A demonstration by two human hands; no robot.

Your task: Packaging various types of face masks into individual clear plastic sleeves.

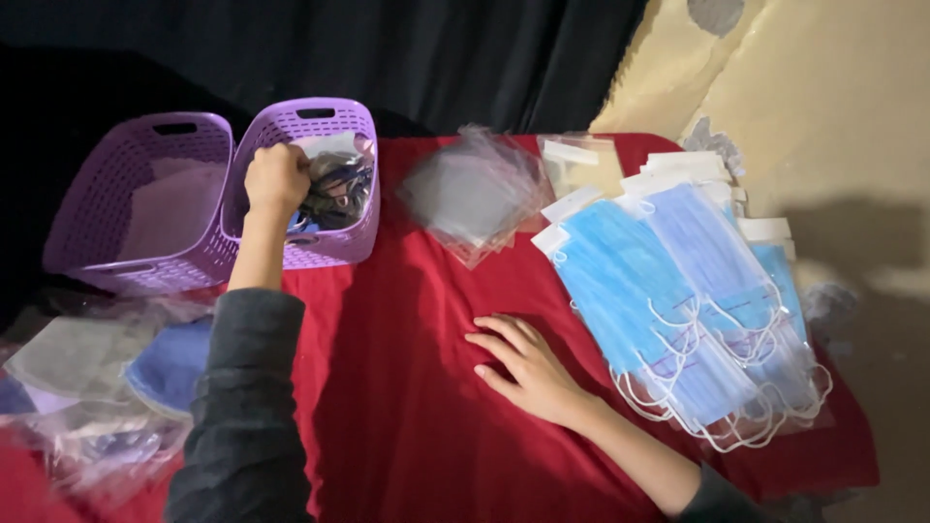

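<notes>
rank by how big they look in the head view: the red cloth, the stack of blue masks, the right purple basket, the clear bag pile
1. red cloth
2. stack of blue masks
3. right purple basket
4. clear bag pile
Basket and bag pile look close; that order is unsure.

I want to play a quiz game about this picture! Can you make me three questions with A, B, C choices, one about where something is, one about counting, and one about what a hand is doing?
1. Where is the left hand?
A. In the right-hand purple plastic basket
B. On the pile of blue face masks in clear bags
C. Under the table

2. How many purple baskets are there?
A. One
B. Two
C. Four

3. How is the right hand?
A. Holding scissors
B. Clenched round a cup
C. Lying flat and open on the red cloth

Answers: 1 A, its fist reaches into that basket. 2 B, the second basket stands beside the first. 3 C, its fingers are spread and hold nothing.
</notes>
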